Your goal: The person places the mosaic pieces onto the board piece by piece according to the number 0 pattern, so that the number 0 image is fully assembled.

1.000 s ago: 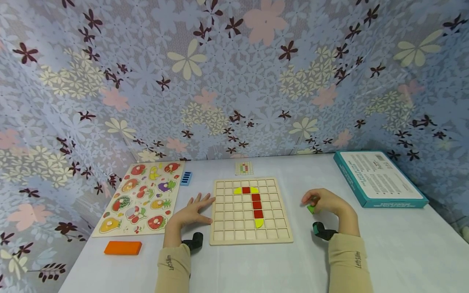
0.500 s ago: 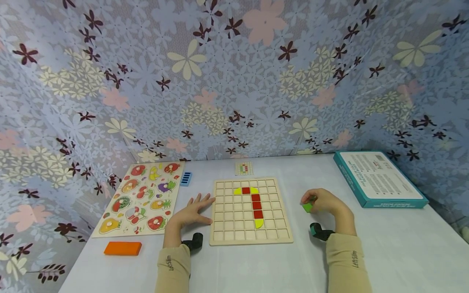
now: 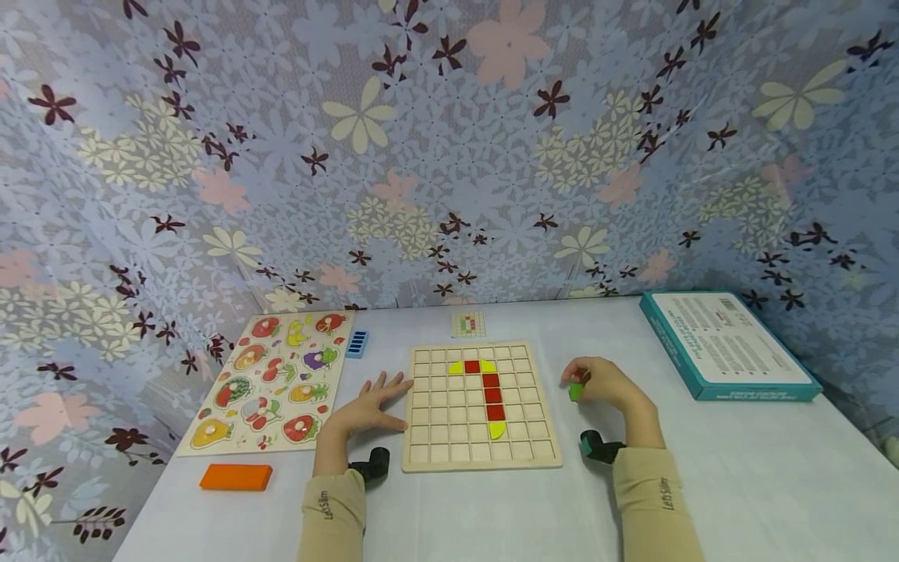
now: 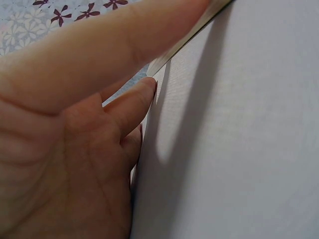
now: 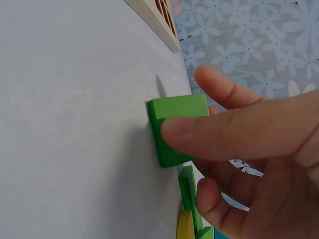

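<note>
A wooden grid board (image 3: 449,437) lies mid-table, holding red squares (image 3: 492,395) and yellow curved pieces (image 3: 496,428) in a hooked line. My left hand (image 3: 371,407) lies flat on the table with fingers spread, touching the board's left edge (image 4: 187,37). My right hand (image 3: 598,384) is just right of the board and pinches a small green block (image 3: 576,391) (image 5: 172,130) between thumb and fingers. Behind that block in the right wrist view, more green pieces (image 5: 188,191) and a yellow piece (image 5: 185,226) sit under the palm.
A fruit peg puzzle (image 3: 270,378) lies left of the board, with a blue piece (image 3: 357,343) beside it and an orange block (image 3: 235,476) near the front edge. A small pattern card (image 3: 467,322) lies behind the board. A teal box (image 3: 726,344) sits far right. Flowered cloth walls surround the table.
My right hand has moved left toward the board, carrying the green block lifted off the table. The left hand has not moved.
</note>
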`<state>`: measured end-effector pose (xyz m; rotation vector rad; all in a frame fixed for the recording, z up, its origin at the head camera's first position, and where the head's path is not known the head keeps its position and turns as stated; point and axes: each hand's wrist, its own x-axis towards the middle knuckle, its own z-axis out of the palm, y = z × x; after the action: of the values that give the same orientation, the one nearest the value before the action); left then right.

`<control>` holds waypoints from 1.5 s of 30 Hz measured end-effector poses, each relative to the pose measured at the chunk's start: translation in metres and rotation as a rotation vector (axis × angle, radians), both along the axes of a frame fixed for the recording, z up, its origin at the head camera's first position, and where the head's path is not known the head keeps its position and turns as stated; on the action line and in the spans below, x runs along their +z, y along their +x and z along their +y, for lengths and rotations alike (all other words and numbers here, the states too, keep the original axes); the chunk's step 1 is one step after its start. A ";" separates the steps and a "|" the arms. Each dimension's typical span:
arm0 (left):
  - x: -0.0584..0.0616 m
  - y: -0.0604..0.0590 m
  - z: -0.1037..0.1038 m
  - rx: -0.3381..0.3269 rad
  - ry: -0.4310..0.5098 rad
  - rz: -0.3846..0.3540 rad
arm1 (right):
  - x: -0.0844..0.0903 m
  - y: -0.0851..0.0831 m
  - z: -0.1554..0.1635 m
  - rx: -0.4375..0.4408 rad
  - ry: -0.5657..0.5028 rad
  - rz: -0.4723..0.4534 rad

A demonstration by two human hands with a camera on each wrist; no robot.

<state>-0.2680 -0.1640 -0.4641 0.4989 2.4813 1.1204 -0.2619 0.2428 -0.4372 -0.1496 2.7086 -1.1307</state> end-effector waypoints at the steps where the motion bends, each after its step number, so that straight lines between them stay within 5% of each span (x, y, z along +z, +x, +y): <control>1: -0.001 0.000 0.000 0.001 0.000 0.000 | 0.000 0.000 0.000 -0.004 -0.008 0.003; 14: -0.001 0.000 0.000 -0.002 -0.004 0.001 | 0.004 -0.001 -0.004 -0.002 -0.067 0.064; 22: -0.001 -0.001 -0.001 -0.001 -0.003 -0.001 | 0.010 -0.003 -0.011 -0.015 -0.184 0.020; 33: 0.001 0.000 -0.002 -0.008 -0.003 0.001 | 0.012 -0.003 -0.023 0.084 -0.312 0.009; 45: 0.003 0.000 -0.001 -0.003 -0.001 -0.008 | 0.010 -0.006 -0.041 0.123 -0.315 0.002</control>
<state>-0.2679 -0.1654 -0.4608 0.4967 2.4730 1.1173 -0.2683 0.2020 -0.4269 -0.3586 2.4652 -1.5100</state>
